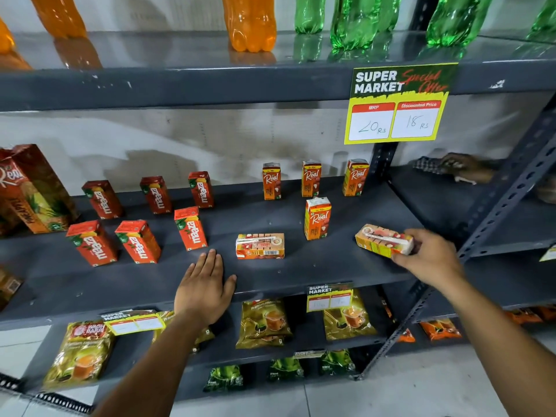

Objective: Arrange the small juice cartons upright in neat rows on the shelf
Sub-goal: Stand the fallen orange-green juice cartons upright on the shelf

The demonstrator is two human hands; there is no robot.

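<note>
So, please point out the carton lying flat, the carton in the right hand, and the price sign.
Flat carton [260,245]: head view, top face.
Held carton [380,239]: head view, upper face.
Price sign [400,103]: head view, centre.

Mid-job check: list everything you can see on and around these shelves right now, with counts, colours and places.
Maaza cartons: six, red-orange, upright, middle shelf left.
Real cartons: four upright, orange, middle shelf right.
Fallen carton: one, orange, lying flat, shelf centre.
Held carton: one, orange, tilted on its side, right.
Pineapple carton: one large, red-brown, far left.
Bottles: orange and green, top shelf.
Price sign: one, yellow-green, top shelf edge.
Tea packets: gold and green, lower shelves.
Left hand: flat on shelf edge, empty.
Right hand: grip on held carton.
</note>
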